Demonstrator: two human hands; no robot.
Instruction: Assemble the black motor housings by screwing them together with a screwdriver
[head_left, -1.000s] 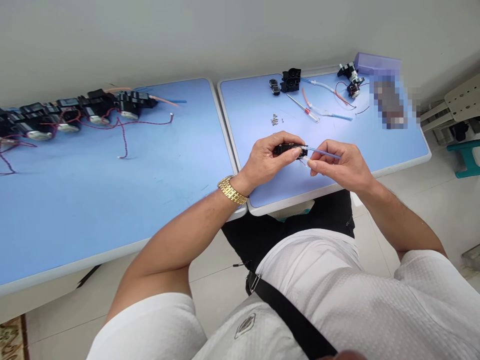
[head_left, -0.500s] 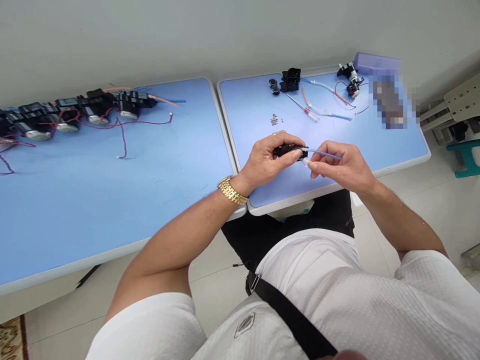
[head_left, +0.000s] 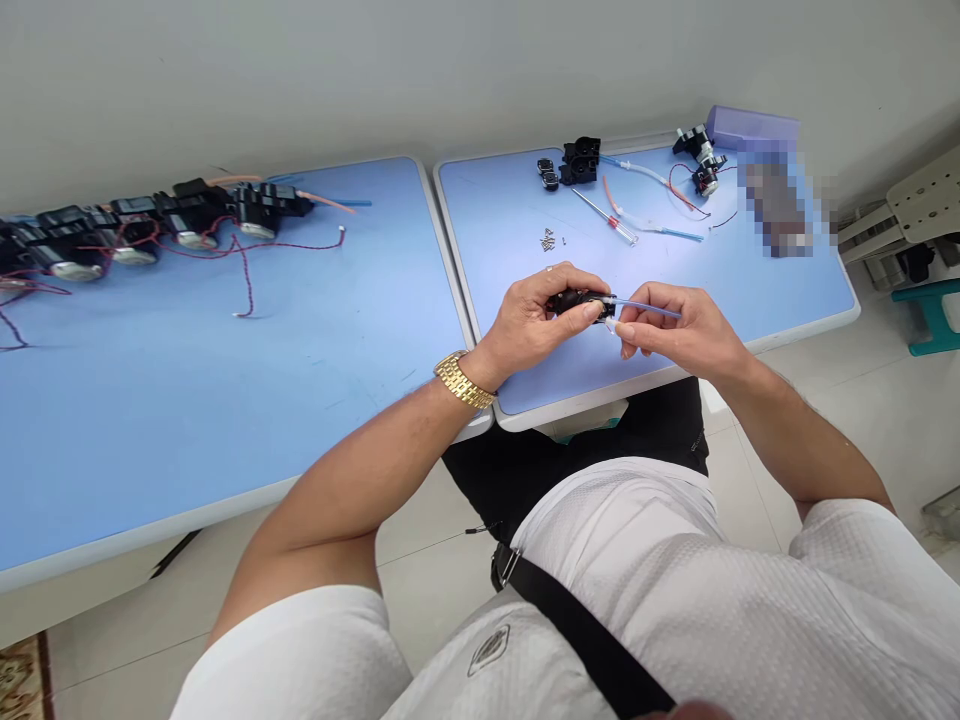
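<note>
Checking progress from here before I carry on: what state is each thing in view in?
Left hand: gripping the black plastic housing.
Right hand: pinching the thin blue tube.
Black plastic housing: held up, tube at its end.
Screwdriver: lying down.
Small screws: loose, grouped.
Black assemblies: lined up, wires attached.

HIDDEN: left hand (head_left: 536,320) is covering most of the black plastic housing (head_left: 577,299); right hand (head_left: 682,335) is partly hiding the blue tube (head_left: 649,305) end | CUT OFF: left picture edge is truncating the row of black motor assemblies (head_left: 45,245) | BLURRED: a pixelated patch (head_left: 776,200) is masking something | TOO SMALL: tiny screws (head_left: 549,238) are showing no detail
</note>
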